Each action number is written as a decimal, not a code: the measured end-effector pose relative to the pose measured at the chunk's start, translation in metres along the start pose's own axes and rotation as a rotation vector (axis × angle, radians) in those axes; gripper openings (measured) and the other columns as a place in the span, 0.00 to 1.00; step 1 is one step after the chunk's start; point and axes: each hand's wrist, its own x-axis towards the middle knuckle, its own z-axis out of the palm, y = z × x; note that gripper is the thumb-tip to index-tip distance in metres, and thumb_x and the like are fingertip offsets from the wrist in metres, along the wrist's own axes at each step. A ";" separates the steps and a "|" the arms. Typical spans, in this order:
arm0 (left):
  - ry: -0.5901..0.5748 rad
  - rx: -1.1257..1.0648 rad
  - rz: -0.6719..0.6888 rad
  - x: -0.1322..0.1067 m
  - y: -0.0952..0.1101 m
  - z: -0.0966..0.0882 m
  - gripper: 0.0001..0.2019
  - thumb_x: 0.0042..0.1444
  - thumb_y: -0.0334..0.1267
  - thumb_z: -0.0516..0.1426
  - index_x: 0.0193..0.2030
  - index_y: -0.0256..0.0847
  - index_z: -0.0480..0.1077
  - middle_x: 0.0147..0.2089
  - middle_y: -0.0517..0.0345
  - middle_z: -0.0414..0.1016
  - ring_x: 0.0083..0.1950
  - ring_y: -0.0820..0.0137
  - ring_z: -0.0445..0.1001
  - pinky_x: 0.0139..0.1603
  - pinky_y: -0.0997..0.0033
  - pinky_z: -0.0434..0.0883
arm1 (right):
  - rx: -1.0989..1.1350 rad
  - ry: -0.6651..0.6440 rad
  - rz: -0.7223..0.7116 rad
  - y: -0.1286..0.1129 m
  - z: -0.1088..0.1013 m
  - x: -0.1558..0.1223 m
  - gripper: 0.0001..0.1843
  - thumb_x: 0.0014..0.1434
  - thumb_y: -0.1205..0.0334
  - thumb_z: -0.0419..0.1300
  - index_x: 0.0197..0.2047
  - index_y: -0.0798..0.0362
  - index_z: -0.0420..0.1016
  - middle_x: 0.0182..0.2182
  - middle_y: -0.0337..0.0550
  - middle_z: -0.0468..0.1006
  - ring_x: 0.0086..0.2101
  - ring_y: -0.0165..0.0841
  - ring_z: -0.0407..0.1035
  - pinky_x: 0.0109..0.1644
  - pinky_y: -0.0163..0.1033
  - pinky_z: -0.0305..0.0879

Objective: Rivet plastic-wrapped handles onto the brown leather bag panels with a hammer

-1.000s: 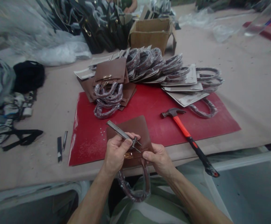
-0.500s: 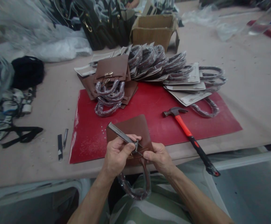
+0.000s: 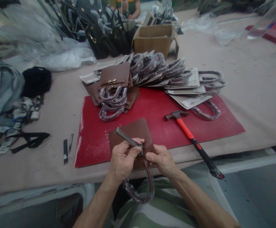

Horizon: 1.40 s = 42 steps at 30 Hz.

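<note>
My left hand point(image 3: 123, 158) is closed around a grey metal bar point(image 3: 126, 136) that slants up to the left. By its fingertips a thin metal pin stands close to the panel; I cannot tell whether it is part of the bar. My right hand point(image 3: 161, 160) pinches the near edge of a brown leather bag panel point(image 3: 138, 127), thumb on top. From this edge a plastic-wrapped handle point(image 3: 150, 186) hangs over my lap. The fingers of both hands partly hide the spot where pin and panel come together.
A red mat point(image 3: 152, 107) lies under the panel, with a claw hammer point(image 3: 191, 137) across its right edge. Behind are stacked brown panels point(image 3: 115, 74), wrapped handles point(image 3: 149, 65) and a cardboard box point(image 3: 153, 39). Two small tools point(image 3: 66, 152) lie left. Another person's arm point(image 3: 135, 12) shows far back.
The view has tilted and shifted slightly, bringing more of the person at the back into sight. Both hands keep their grips; the bar and pin have moved a little against the panel.
</note>
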 end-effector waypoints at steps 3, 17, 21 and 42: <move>0.006 0.071 0.029 -0.003 0.001 0.002 0.06 0.60 0.37 0.60 0.42 0.40 0.78 0.46 0.50 0.83 0.49 0.62 0.81 0.52 0.67 0.76 | 0.013 -0.014 0.005 -0.001 -0.001 -0.001 0.19 0.53 0.47 0.69 0.31 0.55 0.75 0.19 0.35 0.69 0.21 0.26 0.59 0.24 0.32 0.54; 0.090 0.002 -0.064 0.007 -0.002 0.006 0.09 0.61 0.41 0.60 0.41 0.39 0.77 0.44 0.51 0.83 0.46 0.65 0.80 0.49 0.69 0.75 | 0.033 -0.117 0.001 -0.011 -0.006 -0.009 0.17 0.53 0.50 0.70 0.33 0.57 0.79 0.24 0.40 0.77 0.24 0.29 0.67 0.30 0.34 0.62; 0.092 -0.010 -0.067 0.006 -0.001 0.010 0.08 0.61 0.41 0.60 0.41 0.39 0.76 0.43 0.51 0.83 0.45 0.65 0.81 0.49 0.69 0.75 | 0.052 -0.089 -0.006 -0.011 -0.003 -0.008 0.17 0.52 0.49 0.69 0.30 0.56 0.77 0.21 0.39 0.75 0.22 0.29 0.66 0.28 0.34 0.60; 0.120 0.138 0.002 0.004 0.002 0.013 0.07 0.61 0.37 0.59 0.43 0.39 0.76 0.46 0.51 0.82 0.47 0.65 0.81 0.47 0.70 0.76 | 0.023 -0.053 0.007 -0.010 -0.007 -0.005 0.16 0.54 0.50 0.68 0.28 0.56 0.76 0.21 0.39 0.74 0.21 0.29 0.65 0.27 0.34 0.59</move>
